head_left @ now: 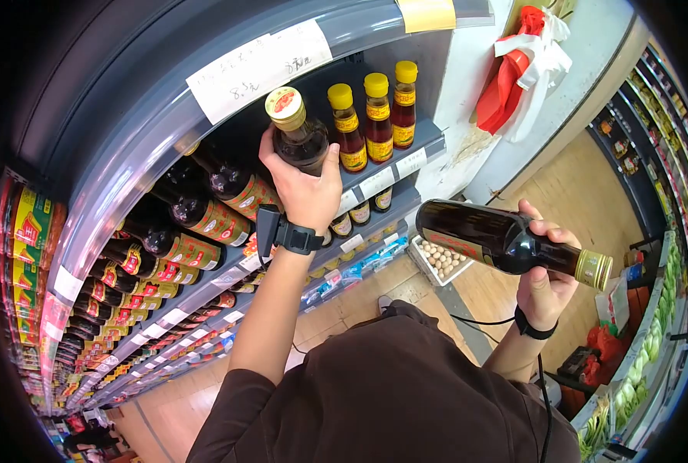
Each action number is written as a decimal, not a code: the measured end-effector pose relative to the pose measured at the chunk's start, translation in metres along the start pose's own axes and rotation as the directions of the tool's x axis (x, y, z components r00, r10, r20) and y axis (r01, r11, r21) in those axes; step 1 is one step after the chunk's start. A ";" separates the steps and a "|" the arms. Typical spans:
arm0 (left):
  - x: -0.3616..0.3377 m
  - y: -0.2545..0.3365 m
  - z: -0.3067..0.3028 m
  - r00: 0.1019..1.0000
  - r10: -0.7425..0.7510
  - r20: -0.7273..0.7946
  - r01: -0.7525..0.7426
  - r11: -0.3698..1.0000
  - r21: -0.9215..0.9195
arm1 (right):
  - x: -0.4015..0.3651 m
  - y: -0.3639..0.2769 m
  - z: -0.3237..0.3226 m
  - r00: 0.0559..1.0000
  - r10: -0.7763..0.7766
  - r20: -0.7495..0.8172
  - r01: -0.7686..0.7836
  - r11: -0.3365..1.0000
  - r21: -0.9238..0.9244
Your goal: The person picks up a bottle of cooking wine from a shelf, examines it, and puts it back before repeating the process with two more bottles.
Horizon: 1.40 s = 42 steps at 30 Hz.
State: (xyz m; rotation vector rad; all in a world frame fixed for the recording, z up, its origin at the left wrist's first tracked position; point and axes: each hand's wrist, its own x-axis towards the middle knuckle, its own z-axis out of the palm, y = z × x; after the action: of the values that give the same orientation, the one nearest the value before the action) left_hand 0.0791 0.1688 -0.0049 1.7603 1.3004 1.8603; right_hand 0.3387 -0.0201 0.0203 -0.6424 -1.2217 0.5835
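My left hand point(304, 181) is wrapped round a dark bottle with a gold cap point(299, 139), at the edge of the upper shelf. Its label is hidden by my fingers. In my right hand point(549, 285) is a second dark glass bottle point(479, 235), gripped by its neck and tilted nearly flat, gold cap to the right. That one hangs out over the aisle, apart from the shelf. Just right of my left hand stand three yellow-capped sauce bottles point(376, 119). Dark bottles with red-and-gold labels point(197, 212) fill the shelf to the left.
A handwritten price sign point(259, 69) covers part of the shelf edge above. Red and white plastic bags point(518, 73) hang on the wall. Below sits a white crate of round brownish items point(440, 262). Leafy greens point(637, 370) line a shelf at right, and a black cable point(543, 386) trails beside me.
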 end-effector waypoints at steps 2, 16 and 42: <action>-0.001 -0.007 0.000 1.000 -0.023 0.010 0.023 1.000 -0.002 | 0.000 0.002 0.000 1.000 0.012 -0.008 -0.012 1.000 0.007; 0.029 -0.015 0.012 0.977 -0.211 -0.022 0.210 0.977 -0.040 | -0.001 0.015 -0.008 0.996 0.084 -0.033 -0.083 0.996 0.015; -0.106 0.062 -0.132 0.840 -0.085 0.537 0.122 0.992 -0.034 | 0.031 0.022 0.135 0.571 0.152 0.807 -0.223 0.975 -0.026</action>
State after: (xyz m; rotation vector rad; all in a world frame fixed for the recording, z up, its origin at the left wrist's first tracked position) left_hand 0.0079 0.0039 -0.0100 1.9345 1.0679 1.2001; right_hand 0.2143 0.0353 0.0538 -0.4319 -1.9918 1.1882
